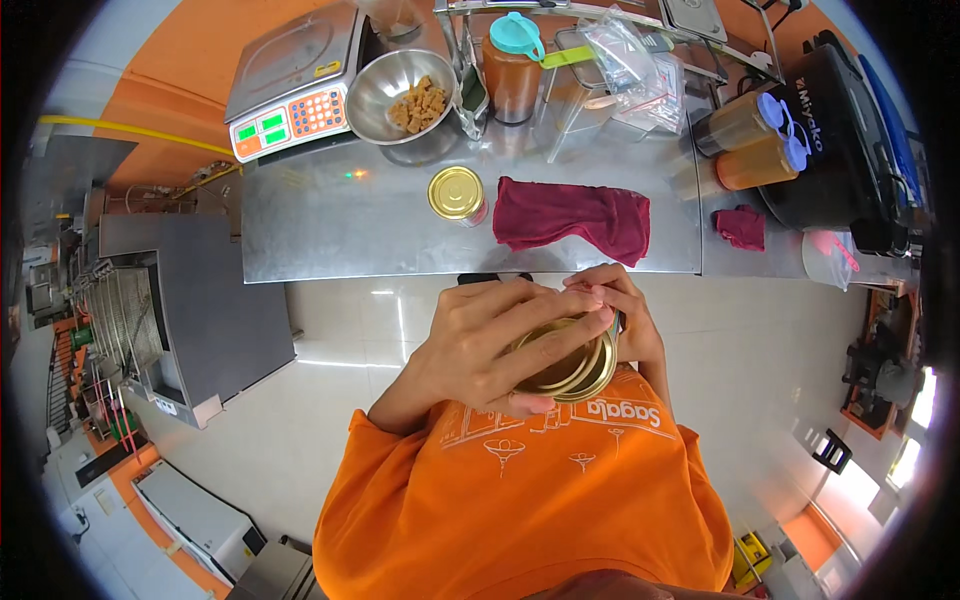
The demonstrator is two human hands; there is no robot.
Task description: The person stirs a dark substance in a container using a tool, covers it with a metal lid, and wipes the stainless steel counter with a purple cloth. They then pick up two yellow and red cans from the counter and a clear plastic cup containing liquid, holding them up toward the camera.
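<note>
Held in front of the orange shirt is a gold-coloured metal can (596,371), its round end facing up. My left hand (499,341) lies over it, fingers spread across a gold round lid or rim that overlaps the can's edge. Whether this piece is loose cannot be told. My right hand (634,311) grips the can's far right side, its fingertips meeting those of my left hand. On the steel table, a second can with a gold top (456,193) stands upright beside a folded dark red cloth (574,217).
A digital scale (289,124) and a steel bowl (367,97) with brown chunks stand at the back left. Farther right are a turquoise-lidded bottle (514,75), plastic bags (637,67), two purple-lidded bottles (757,161) and a black Miyako appliance (832,150). The table's front edge (360,276) lies just beyond my hands.
</note>
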